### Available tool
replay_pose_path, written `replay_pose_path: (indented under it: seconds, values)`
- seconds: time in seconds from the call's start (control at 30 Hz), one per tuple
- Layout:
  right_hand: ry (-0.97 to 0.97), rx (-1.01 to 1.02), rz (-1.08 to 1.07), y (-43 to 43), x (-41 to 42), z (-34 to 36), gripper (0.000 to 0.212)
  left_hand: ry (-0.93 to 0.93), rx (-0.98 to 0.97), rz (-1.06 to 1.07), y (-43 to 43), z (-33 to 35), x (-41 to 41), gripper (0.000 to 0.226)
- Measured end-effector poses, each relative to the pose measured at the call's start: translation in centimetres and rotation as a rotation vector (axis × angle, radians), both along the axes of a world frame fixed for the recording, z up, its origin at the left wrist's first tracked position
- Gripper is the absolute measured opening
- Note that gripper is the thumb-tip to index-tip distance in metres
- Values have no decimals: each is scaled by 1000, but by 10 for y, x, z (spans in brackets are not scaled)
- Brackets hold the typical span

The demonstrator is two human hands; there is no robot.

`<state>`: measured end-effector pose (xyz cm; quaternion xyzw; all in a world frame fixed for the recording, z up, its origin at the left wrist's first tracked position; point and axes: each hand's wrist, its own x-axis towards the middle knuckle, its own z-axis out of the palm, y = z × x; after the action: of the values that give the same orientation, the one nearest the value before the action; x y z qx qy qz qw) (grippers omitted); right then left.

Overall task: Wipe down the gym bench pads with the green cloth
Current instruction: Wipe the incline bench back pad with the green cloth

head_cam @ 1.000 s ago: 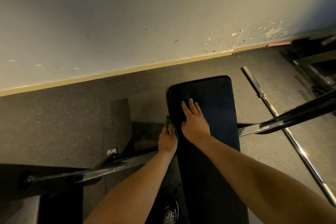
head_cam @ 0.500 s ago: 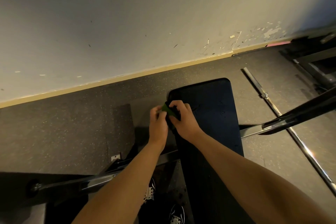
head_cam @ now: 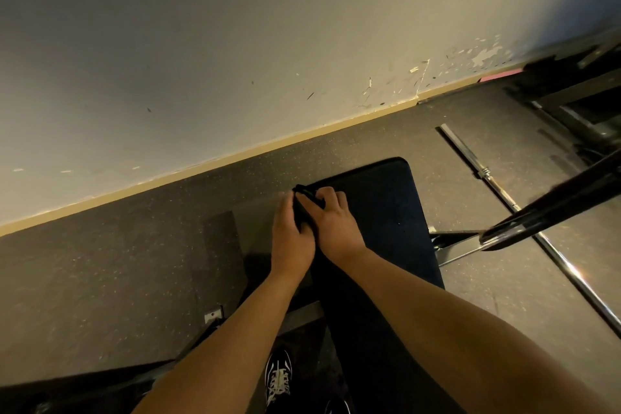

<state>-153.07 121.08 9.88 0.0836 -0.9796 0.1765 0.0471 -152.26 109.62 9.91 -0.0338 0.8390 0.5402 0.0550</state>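
A long dark bench pad [head_cam: 379, 212] runs away from me toward the wall. Both hands meet at its far left corner. The green cloth [head_cam: 304, 208] looks almost black in this light and is bunched between the hands, mostly hidden. My left hand [head_cam: 290, 239] lies against the pad's left edge with its fingers around the cloth. My right hand [head_cam: 332, 222] rests on the pad top, fingers curled over the cloth's upper end.
A steel barbell [head_cam: 524, 222] lies on the rubber floor to the right, crossed by a black frame bar [head_cam: 554, 208]. A black rack base [head_cam: 571, 91] stands at the far right by the wall. My shoe [head_cam: 279, 380] shows under the bench beside the frame's foot.
Both hands slid farther along the pad's left edge toward the wall. My right hand went from lying flat on the pad to closing over the cloth beside my left hand.
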Motion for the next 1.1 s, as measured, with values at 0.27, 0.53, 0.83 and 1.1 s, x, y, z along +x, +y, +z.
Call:
replay_pose_path:
  seconds: [0.27, 0.53, 0.83, 1.1]
  values:
    - [72, -136, -263, 70, -22, -1, 60, 122, -504, -259, 15, -17, -17, 76]
    - [65, -282, -355, 52, -24, 9, 52, 179, -493, -208, 13, -14, -20, 68]
    - [40, -101, -194, 76, -28, 11, 59, 218, -692, -315, 52, 14, -46, 66]
    - [-64, -209, -512, 147, -41, 12, 61, 122, -848, -481, 76, -4, -51, 75]
